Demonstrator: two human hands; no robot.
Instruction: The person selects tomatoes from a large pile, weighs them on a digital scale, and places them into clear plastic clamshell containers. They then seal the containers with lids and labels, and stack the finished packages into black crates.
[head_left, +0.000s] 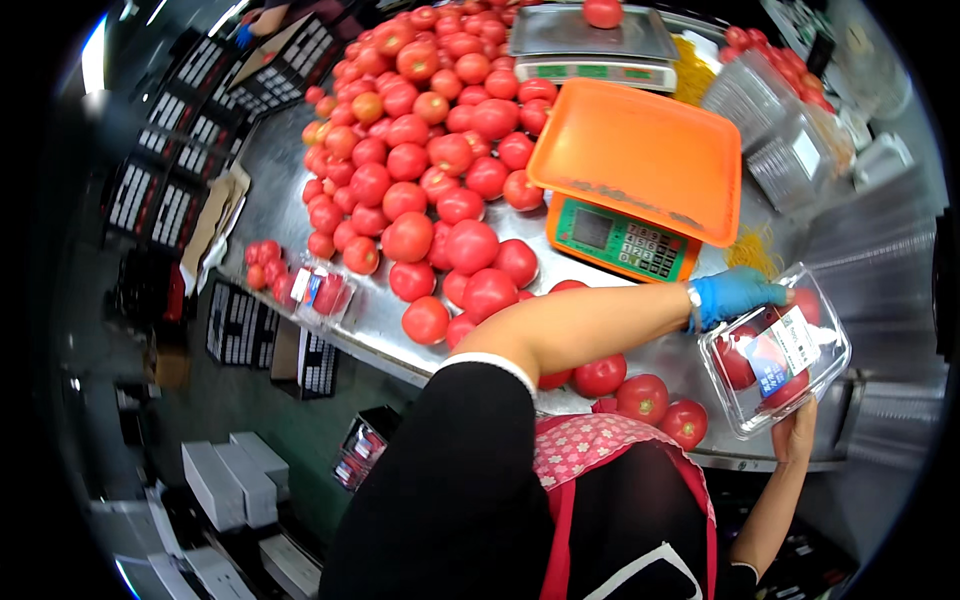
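Note:
My left hand, in a blue glove, reaches across to the right and grips the upper edge of a clear plastic clamshell box. From below, my right hand holds the box's lower edge, its fingers partly hidden. Red tomatoes show through the plastic. A white and blue label with writing lies across the lid. Near my left forearm, several loose tomatoes rest along the table's front edge. An orange digital scale stands just beyond my left hand, its pan bare.
A big heap of tomatoes covers the metal table. Behind is a second scale bearing one tomato. Stacked clear containers stand at right, a labelled pack at the left edge. Black crates and white boxes occupy the floor.

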